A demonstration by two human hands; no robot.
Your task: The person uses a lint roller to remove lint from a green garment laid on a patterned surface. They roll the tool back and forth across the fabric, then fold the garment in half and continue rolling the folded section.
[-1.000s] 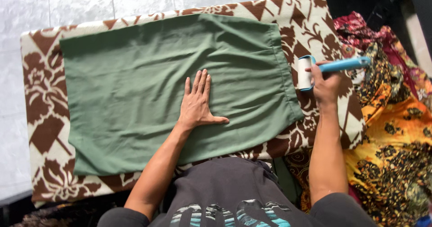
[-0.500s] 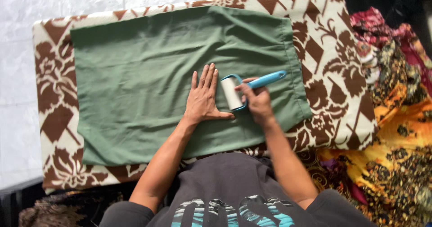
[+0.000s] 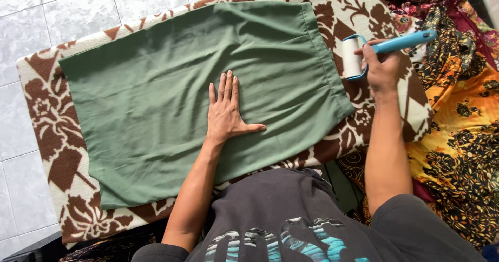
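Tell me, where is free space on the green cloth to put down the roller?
Free: the green cloth left of the left hand, and the strip between that hand and its hem by the lint roller in the right hand. Crowded: the patterned fabric pile on the right.

The left hand (image 3: 224, 114) lay flat, palm down, its four fingers (image 3: 227, 88) held straight and close together, pointing away from the body, the thumb stretched out sideways toward the right. Its bare forearm ran back at a slant to the elbow, near the dark short sleeve. The right hand (image 3: 383, 67) was curled in a closed grip, knuckles up, thumb wrapped over the top. Its wrist was straight, and the bare right forearm reached almost directly forward from the bent elbow, well apart from the left arm.
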